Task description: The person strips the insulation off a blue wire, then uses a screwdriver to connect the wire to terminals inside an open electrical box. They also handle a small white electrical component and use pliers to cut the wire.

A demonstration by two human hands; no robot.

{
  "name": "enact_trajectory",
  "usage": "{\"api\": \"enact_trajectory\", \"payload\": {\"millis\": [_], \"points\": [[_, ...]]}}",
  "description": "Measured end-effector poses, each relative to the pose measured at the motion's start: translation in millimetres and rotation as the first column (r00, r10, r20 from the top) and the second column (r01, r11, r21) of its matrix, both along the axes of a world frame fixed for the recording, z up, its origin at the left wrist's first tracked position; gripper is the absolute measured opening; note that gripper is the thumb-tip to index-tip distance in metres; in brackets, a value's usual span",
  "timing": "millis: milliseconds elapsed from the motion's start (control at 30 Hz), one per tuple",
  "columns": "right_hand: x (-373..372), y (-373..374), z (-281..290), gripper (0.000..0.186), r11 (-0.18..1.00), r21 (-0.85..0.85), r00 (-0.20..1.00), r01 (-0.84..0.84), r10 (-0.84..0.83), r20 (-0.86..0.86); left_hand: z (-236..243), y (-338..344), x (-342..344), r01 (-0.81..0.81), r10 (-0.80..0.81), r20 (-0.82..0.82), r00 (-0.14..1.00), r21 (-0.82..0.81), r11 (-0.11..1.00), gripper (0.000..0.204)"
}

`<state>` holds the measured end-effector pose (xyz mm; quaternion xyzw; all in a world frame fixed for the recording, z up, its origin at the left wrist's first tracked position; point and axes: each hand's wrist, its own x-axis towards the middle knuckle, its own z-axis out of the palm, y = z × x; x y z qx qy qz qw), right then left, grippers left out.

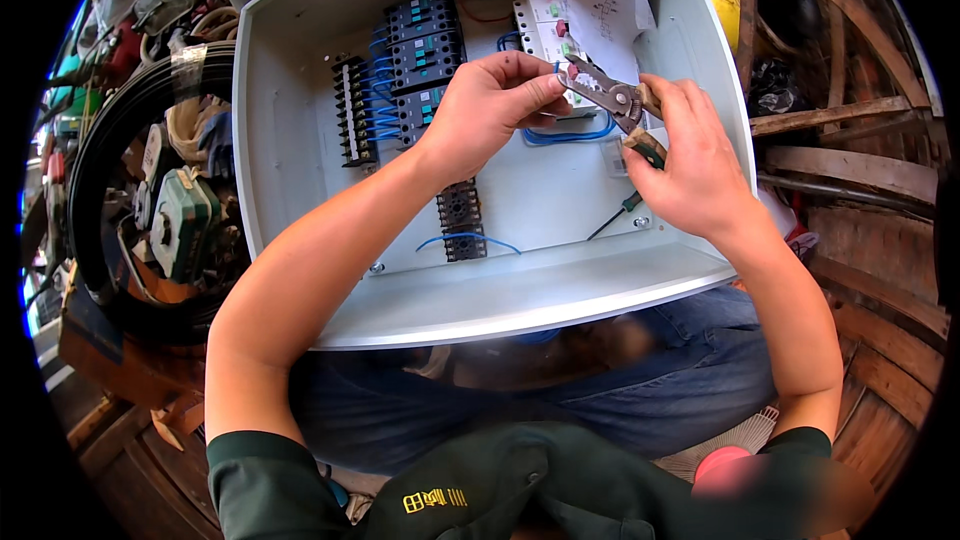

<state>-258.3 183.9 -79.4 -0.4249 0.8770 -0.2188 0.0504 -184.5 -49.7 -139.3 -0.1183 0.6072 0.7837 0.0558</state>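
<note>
My left hand (pixel 485 105) is closed in a pinch on a thin blue wire (pixel 557 67), of which only a short end shows at the fingertips. Wrapped round the brown-and-green handles of a wire stripper (pixel 615 98), my right hand (pixel 690 160) holds the tool with its jaws right beside the left fingertips. Whether the jaws grip the wire is too small to tell. Both hands are over an open grey metal enclosure (pixel 690 285). Behind them sit white breakers (pixel 545 35) with red and green buttons, and a bundle of blue wires (pixel 570 136) hangs below these.
Inside the box are black contactors (pixel 420 25), a terminal strip (pixel 352 115), relay sockets (pixel 460 208), a loose blue wire (pixel 470 236), a screwdriver (pixel 628 205) and a handwritten paper (pixel 610 5). A black hose coil (pixel 85 210) lies left; wooden pieces (pixel 850 115) lie right.
</note>
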Motion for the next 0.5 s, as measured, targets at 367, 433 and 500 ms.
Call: {"api": "enact_trajectory", "payload": {"millis": [367,433,500], "points": [[-2.8,-7.5,-10.0,0.063,0.998,0.042,0.956,-0.039,0.049,-0.290,-8.4,3.2,1.2,0.104,-0.105,-0.051,0.993,-0.019,0.994,0.020],[-3.2,-6.9,-9.2,0.064,0.998,0.050,0.954,-0.039,0.052,-0.294,-8.3,2.9,1.3,0.115,-0.116,-0.036,0.993,-0.024,0.993,0.019],[-2.8,-7.2,-9.9,0.064,0.998,0.046,0.954,-0.046,0.057,-0.293,-11.5,2.7,1.8,0.115,-0.115,-0.049,0.992,-0.005,0.993,0.019]]}}
